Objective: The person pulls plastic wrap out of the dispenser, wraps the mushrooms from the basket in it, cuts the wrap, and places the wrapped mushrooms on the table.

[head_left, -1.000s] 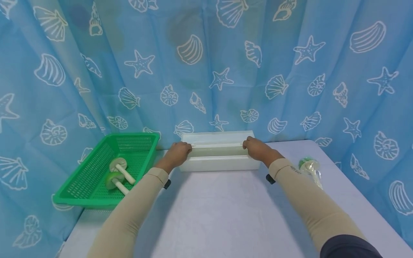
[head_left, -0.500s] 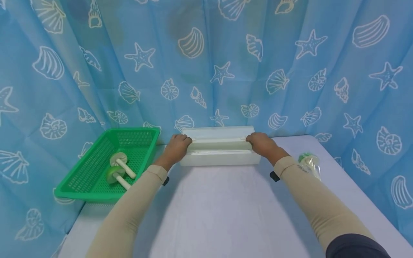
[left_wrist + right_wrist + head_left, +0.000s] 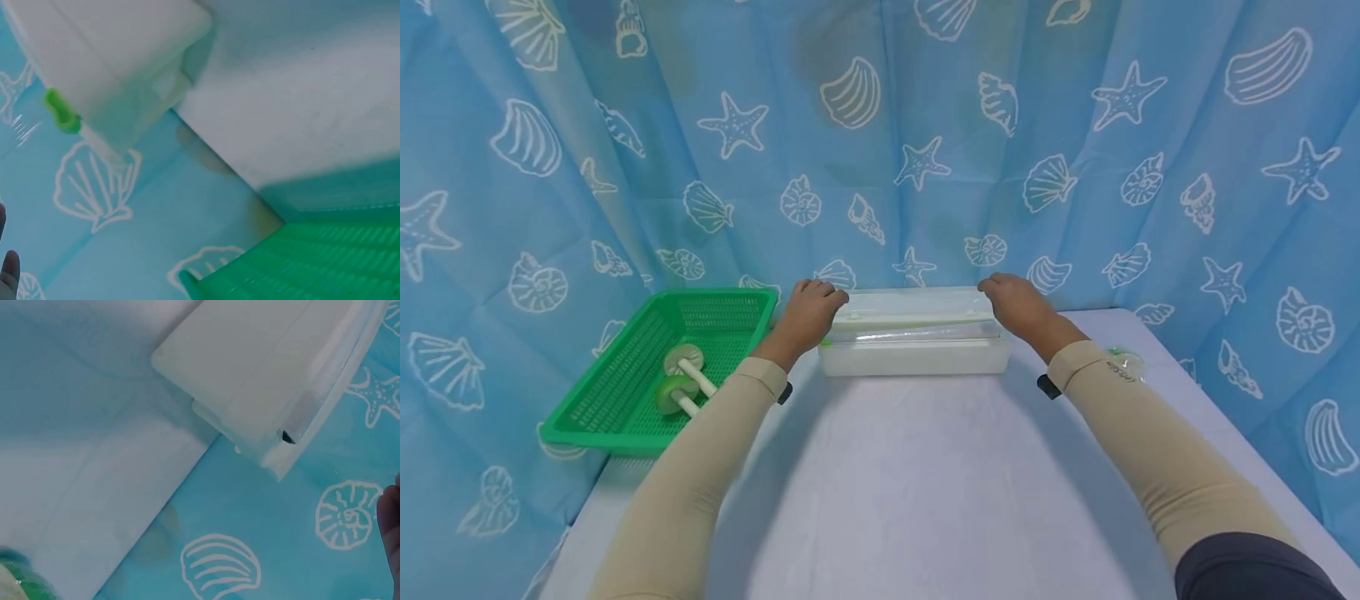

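Observation:
A long white cling film dispenser stands at the back of the table with its lid tilted up. A shiny roll edge shows in its opening, and a green end piece shows in the left wrist view. My left hand and right hand are raised at the lid's two upper corners, fingers bent. They pinch nearly invisible clear film; its faint glints cross the curtain in the left wrist view. Only dark fingertips and finger edges show in the wrist views.
A green basket at the left holds two mushroom-shaped pieces with white stems. Another green-topped piece in clear wrap lies at the right, partly behind my sleeve. A blue seashell curtain hangs right behind the white table.
Both hands have risen from just above the dispenser's opening to the height of the lid's top edge. The shiny roll edge in the opening now shows clearly; the dispenser stays in place.

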Motion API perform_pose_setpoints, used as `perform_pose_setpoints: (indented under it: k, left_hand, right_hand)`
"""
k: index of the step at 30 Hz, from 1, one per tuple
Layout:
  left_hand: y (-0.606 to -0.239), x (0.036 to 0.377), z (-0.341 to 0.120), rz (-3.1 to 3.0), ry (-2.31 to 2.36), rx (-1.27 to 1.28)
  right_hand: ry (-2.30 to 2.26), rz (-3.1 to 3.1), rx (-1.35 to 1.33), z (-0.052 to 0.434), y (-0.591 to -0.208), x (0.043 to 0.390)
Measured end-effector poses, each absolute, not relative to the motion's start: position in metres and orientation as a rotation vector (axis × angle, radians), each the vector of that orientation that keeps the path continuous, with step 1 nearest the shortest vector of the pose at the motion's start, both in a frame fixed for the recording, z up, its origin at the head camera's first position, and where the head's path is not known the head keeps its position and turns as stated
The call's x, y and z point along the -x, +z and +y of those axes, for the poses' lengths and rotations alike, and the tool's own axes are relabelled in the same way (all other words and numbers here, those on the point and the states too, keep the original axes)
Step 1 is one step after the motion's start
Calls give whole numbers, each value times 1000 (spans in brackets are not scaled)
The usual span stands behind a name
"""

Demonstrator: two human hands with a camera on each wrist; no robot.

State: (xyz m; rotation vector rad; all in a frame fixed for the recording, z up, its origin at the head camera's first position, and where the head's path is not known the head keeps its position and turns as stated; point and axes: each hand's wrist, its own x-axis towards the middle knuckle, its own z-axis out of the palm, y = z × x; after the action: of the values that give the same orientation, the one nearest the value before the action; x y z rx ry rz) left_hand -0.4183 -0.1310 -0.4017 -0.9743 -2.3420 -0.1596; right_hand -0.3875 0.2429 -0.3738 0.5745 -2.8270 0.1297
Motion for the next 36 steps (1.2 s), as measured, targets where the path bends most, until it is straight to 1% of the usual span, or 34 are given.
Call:
perform_pose_setpoints:
  k: [8,15,21,27,32,36]
  left_hand:
    - [-386,415,-122,-2366,-151,960]
    - [-373,407,-121,-2372,-149,951]
    - [-362,405,-122,-2362,-148,930]
    - [-365,397,-123,-2427,-88,955]
    - [-373,398,-128,-2443,-100,944]
    - [-369,395,-131,-2436,-133,931]
  right_hand:
    - [147,-2915,-561,250,-372,379]
    - [220,-2907,-480,248,-361,368]
    - [166,-2775,-546,250,-352,361]
    - [160,-2740,-594,243,-354,361]
    - [183,-2661,-637,237,-354,363]
    - [188,-2593,-648,238,-353,357]
